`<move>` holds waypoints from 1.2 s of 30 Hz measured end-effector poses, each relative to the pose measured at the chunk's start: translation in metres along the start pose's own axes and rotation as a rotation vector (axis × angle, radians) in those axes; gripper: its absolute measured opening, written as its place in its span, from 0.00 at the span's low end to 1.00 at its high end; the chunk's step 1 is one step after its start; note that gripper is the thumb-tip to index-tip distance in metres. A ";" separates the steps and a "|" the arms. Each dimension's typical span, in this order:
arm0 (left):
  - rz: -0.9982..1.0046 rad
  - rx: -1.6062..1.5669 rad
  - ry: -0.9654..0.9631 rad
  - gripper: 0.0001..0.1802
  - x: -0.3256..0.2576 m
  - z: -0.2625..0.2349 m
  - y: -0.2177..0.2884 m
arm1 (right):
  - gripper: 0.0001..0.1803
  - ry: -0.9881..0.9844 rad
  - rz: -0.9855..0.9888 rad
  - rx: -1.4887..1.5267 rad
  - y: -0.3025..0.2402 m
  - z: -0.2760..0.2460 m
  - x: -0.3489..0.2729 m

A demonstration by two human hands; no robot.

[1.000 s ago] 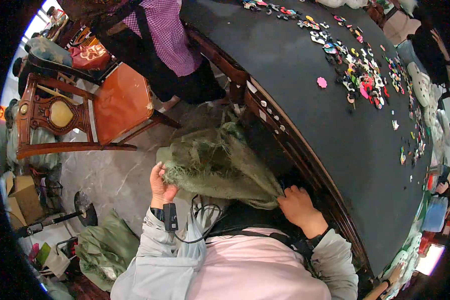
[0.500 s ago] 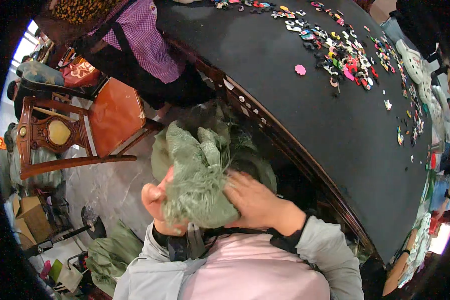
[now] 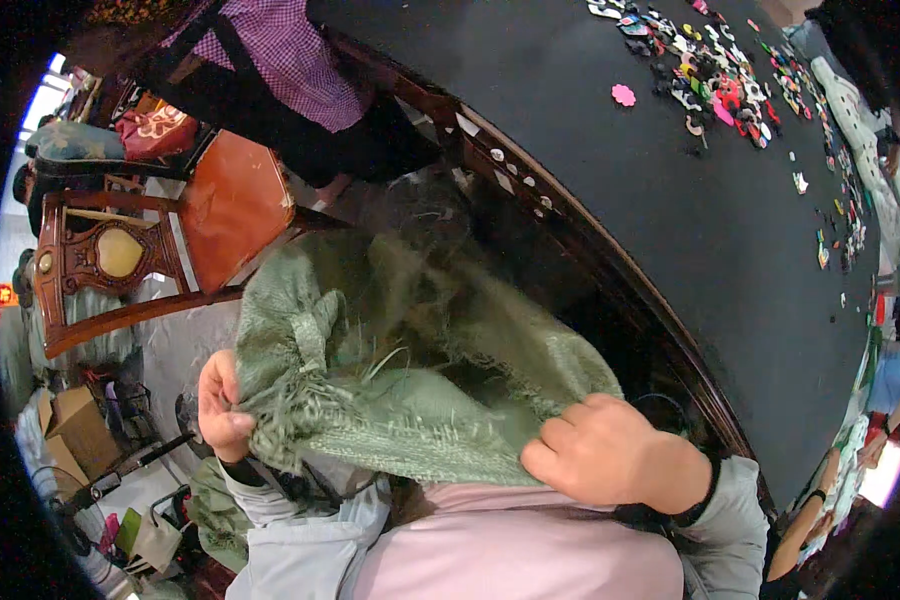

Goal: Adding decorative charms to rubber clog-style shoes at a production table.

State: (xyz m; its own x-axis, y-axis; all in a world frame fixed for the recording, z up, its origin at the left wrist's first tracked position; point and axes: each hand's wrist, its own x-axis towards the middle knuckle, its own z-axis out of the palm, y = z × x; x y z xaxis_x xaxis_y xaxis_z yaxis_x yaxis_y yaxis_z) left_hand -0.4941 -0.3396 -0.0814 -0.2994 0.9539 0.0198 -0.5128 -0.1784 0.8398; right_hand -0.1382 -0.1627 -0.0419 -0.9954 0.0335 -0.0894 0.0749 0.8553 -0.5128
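Note:
A green woven sack (image 3: 410, 450) with a frayed rim spreads wide in front of my body, its mouth gaping upward. At the left, my left hand (image 3: 225, 410) pinches the sack's edge beside a bunched, shredded part. My right hand (image 3: 605, 455) has its fingers closed over the rim at the right. The sack's inside is dark and partly blurred, so whether anything lies in it cannot be made out.
A black table (image 3: 690, 240) runs along my right, scattered with small colourful charms (image 3: 735, 90) and a pink flower-shaped piece (image 3: 623, 95). A wooden chair (image 3: 230, 215) stands at the left. Beyond it is a person in a checked purple garment (image 3: 305, 70). A cardboard box (image 3: 80, 430) sits lower left.
The gathered sack has been pulled wide, its mouth now open. My left hand moved left and my right hand moved right, each now gripping the rim. The view has shifted slightly.

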 end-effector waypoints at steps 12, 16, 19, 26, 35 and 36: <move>-0.106 0.851 -0.939 0.12 0.133 0.116 0.025 | 0.06 0.305 -0.136 -0.164 -0.028 -0.019 0.007; -0.800 0.764 -1.509 0.15 0.120 0.090 -0.124 | 0.08 0.224 -0.106 -0.142 -0.027 -0.019 0.008; 0.033 0.992 -1.261 0.17 0.093 -0.048 -0.231 | 0.08 0.215 -0.096 -0.139 -0.028 -0.018 0.006; -0.206 1.713 -1.169 0.17 0.261 -0.037 -0.167 | 0.07 0.201 -0.012 -0.133 -0.022 -0.007 -0.005; -0.088 1.270 -1.119 0.15 0.234 0.059 -0.032 | 0.06 0.163 0.050 -0.169 -0.024 -0.011 -0.006; 0.004 1.291 -1.023 0.14 0.222 0.076 -0.013 | 0.06 0.160 0.051 -0.164 -0.023 -0.011 -0.004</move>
State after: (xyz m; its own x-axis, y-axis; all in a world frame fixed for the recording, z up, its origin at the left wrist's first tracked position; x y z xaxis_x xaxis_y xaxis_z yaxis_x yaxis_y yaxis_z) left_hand -0.4931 -0.1072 -0.0470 0.5924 0.8007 -0.0890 0.6112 -0.3747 0.6972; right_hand -0.1363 -0.1769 -0.0207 -0.9883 0.1489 0.0318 0.1273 0.9226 -0.3641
